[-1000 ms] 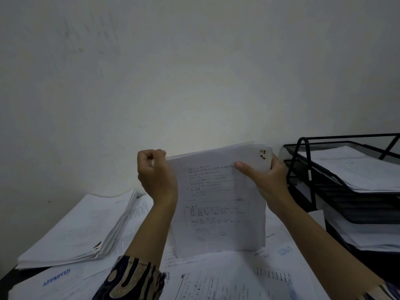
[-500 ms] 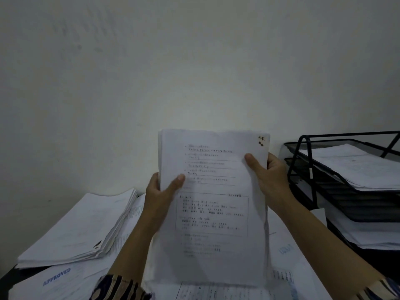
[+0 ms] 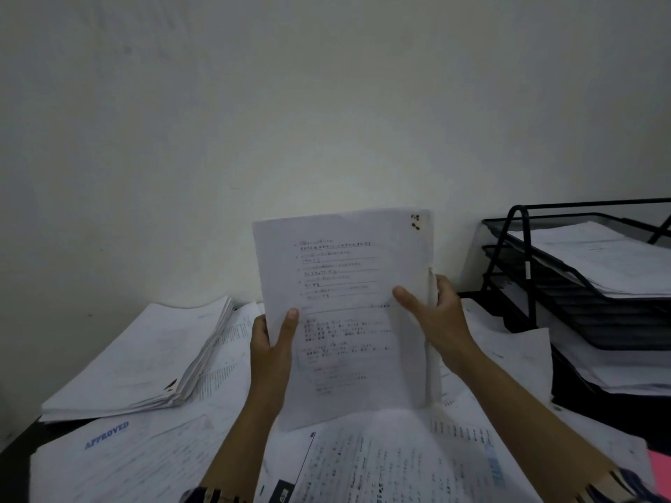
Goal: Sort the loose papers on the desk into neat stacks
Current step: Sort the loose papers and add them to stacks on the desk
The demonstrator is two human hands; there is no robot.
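White sheets (image 3: 348, 314) are held upright above the desk (image 3: 14, 462), pinched at mid-edge by the left hand (image 3: 270, 352) and right hand (image 3: 437, 321), thumbs in front.

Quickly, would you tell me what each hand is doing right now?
Left hand: grips the held papers by their left edge.
Right hand: grips their right edge.

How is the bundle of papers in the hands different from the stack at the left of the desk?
The held bundle stands upright, gripped by the left hand and right hand; the left stack lies flat, untouched. The bundle looks thinner, the stack thicker with fanned edges. Both are white sheets.
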